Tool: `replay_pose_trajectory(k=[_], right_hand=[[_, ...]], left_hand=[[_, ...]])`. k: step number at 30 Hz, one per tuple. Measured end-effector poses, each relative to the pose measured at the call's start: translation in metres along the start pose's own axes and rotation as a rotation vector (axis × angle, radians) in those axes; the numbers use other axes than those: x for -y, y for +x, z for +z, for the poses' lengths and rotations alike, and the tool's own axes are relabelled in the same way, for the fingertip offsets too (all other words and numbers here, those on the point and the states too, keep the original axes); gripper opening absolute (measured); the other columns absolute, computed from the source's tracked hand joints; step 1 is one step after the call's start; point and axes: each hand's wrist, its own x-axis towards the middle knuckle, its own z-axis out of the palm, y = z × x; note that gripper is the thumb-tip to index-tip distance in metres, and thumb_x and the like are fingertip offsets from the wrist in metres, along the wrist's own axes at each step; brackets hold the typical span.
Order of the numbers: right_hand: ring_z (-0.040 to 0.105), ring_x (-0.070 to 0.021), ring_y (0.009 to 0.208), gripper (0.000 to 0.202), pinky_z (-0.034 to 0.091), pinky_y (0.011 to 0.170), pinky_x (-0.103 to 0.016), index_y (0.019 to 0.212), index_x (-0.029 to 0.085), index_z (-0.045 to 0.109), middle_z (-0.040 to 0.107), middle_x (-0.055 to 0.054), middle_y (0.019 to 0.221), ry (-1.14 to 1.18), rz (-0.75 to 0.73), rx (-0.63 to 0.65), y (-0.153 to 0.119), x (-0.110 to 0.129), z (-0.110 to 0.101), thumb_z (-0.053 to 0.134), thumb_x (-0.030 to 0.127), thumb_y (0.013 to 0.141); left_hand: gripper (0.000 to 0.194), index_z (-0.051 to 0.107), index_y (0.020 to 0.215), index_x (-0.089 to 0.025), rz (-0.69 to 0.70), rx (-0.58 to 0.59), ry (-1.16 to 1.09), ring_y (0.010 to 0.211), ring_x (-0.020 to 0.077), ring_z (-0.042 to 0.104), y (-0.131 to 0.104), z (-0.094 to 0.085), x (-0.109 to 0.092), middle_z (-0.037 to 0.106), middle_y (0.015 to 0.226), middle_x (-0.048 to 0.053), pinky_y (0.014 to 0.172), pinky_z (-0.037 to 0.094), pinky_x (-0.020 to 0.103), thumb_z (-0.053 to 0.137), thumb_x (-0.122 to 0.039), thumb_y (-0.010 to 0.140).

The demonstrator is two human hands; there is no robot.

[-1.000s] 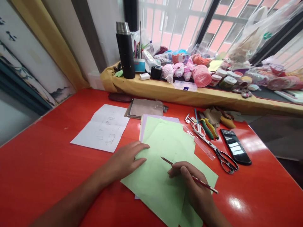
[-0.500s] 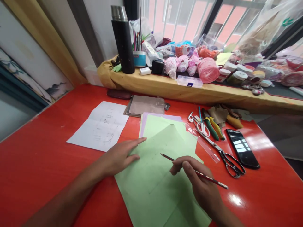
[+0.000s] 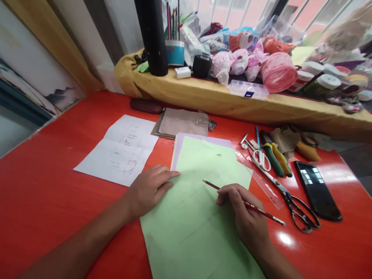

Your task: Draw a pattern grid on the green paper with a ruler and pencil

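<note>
A large light green sheet of paper (image 3: 188,213) lies on the red table, with faint pencil lines drawn across it. On its left edge rests my left hand (image 3: 154,190), fingers stretched out and holding nothing. My right hand (image 3: 247,217) is closed around a dark red pencil (image 3: 267,214). The pencil's tip points to the upper left over the green sheet; whether it touches the paper I cannot tell. Beyond my left hand lies a white sheet (image 3: 116,155) with printed or drawn marks. Lilac paper (image 3: 215,140) shows from under the green at the back.
On the right lie a clear ruler (image 3: 266,188), large scissors (image 3: 280,188), small white-handled scissors (image 3: 261,159), yellow-green pliers (image 3: 277,159) and a phone (image 3: 318,190). Behind, a yellow-covered ledge (image 3: 203,97) carries a black flask (image 3: 152,38), jars and wrapped pink items.
The view has tipped down and come nearer the table. The green sheet's raised far corner now looks flatter. Both hands keep about the same place, the pencil still in my right.
</note>
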Motion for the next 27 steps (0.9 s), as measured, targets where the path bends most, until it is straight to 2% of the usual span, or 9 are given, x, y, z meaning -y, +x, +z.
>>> replay_pose_trajectory(k=[7, 17, 27], right_hand=[[0.071, -0.0170, 0.065, 0.041, 0.057, 0.062, -0.025, 0.087, 0.025, 0.080, 0.074, -0.001, 0.068, -0.070, 0.010, 0.045, 0.0003, 0.0014, -0.0018, 0.057, 0.047, 0.113], [0.071, -0.0186, 0.064, 0.039, 0.059, 0.060, -0.029, 0.090, 0.024, 0.082, 0.074, -0.003, 0.070, -0.087, 0.003, 0.079, 0.0002, -0.0023, -0.0026, 0.056, 0.042, 0.112], [0.072, -0.0176, 0.066, 0.036, 0.057, 0.062, -0.027, 0.091, 0.025, 0.081, 0.075, -0.002, 0.072, -0.107, -0.010, 0.098, 0.0002, -0.0013, -0.0021, 0.056, 0.040, 0.113]], left_hand=[[0.032, 0.071, 0.136, -0.024, 0.008, -0.064, -0.032, 0.088, 0.0204, 0.064, -0.0009, 0.0041, 0.0011, 0.070, 0.096, 0.003, 0.078, 0.051, 0.032, 0.046, -0.031, 0.116], [0.030, 0.071, 0.134, -0.025, -0.015, -0.063, -0.013, 0.087, 0.0196, 0.064, 0.0004, 0.0008, -0.0045, 0.070, 0.095, 0.002, 0.075, 0.051, 0.032, 0.049, -0.027, 0.114], [0.030, 0.071, 0.134, -0.025, -0.012, -0.055, -0.002, 0.086, 0.0193, 0.063, 0.0003, 0.0013, -0.0049, 0.070, 0.096, 0.002, 0.074, 0.050, 0.032, 0.048, -0.026, 0.114]])
